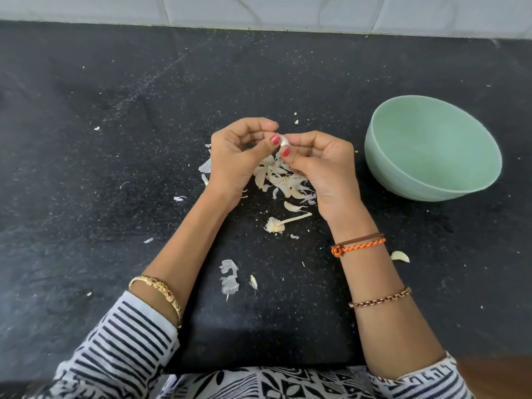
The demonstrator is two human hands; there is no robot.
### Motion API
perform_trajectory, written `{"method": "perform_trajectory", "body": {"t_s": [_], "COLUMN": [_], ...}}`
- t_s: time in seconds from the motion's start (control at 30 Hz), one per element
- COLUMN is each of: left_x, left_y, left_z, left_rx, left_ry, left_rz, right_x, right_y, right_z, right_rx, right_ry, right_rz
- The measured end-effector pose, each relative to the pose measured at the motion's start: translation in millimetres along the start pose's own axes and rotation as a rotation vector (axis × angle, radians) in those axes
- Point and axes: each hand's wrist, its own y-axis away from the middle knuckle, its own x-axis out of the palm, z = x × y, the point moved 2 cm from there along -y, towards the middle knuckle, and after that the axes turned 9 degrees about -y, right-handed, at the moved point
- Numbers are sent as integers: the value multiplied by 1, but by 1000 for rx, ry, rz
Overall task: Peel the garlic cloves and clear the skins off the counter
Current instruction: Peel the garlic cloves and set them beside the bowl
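Head view, looking down: the garlic clove (283, 140) sits just above the middle of the counter (100, 139), held up off the surface between both my hands. My left hand (240, 156) has its fingers curled, with thumb and forefinger pinching the clove's left side. My right hand (319, 165) is likewise curled, its thumb pressed against the clove's lower right edge. Both thumbnails carry red polish. Neither hand holds anything else that I can see.

Directly beneath the hands, at 6 o'clock from the clove, lies the main pile of skins (283, 180). Further toward me are the stripped stem with its root plate (280, 223), a larger papery skin piece (229, 279), and a small fragment (253, 281) beside it. A lone clove (400, 256) rests at 4 o'clock, just outside my right forearm; whether it is peeled I cannot tell. Small flecks are scattered widely across the dark stone.

At 3 o'clock stands the green bowl (431, 148), well apart from the hands. Its visible interior shows nothing in it.

Step in hand, as I judge it: peeling, with skin being worked off this clove. The next move calls for a thumbnail catching the loosened edge and stripping it away, then dropping the clean clove, presumably into the bowl. Clearing the counter is not yet begun.

No brand, label or writing is legible anywhere.
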Motion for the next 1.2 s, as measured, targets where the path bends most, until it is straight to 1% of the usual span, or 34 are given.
{"method": "perform_trajectory", "body": {"t_s": [0.17,0.37,0.53,0.63,0.73,0.8,0.87,0.97,1.1,1.2], "left_x": [2,2,1,6,6,4,4,5,4,4], "left_y": [1,-3,-3,-1,-1,0,0,1,1,1], "left_z": [1,4,5,5,3,2,2,1,1,1], "left_rx": [-23,-66,-84,-77,-51,-13,29,73,94,86], "left_ry": [47,131,159,114,86,-8,-92,-124,-156,-162], "left_rz": [30,156,213,191,127,94,77,83,67,58], "right_x": [-1,0,1,0,-1,-3,-5,-5,-4,-3], "right_y": [-1,-1,-2,-2,-2,-2,-3,-3,-4,-6], "right_z": [0,0,0,1,1,1,0,-3,-2,-4], "right_rx": [6,9,-22,-87,-114,-85,-22,9,-92,-211], "right_ry": [-5,16,48,101,62,3,-35,2,99,236], "right_rz": [8,30,37,4,-54,-100,-104,-87,-112,-118]}}
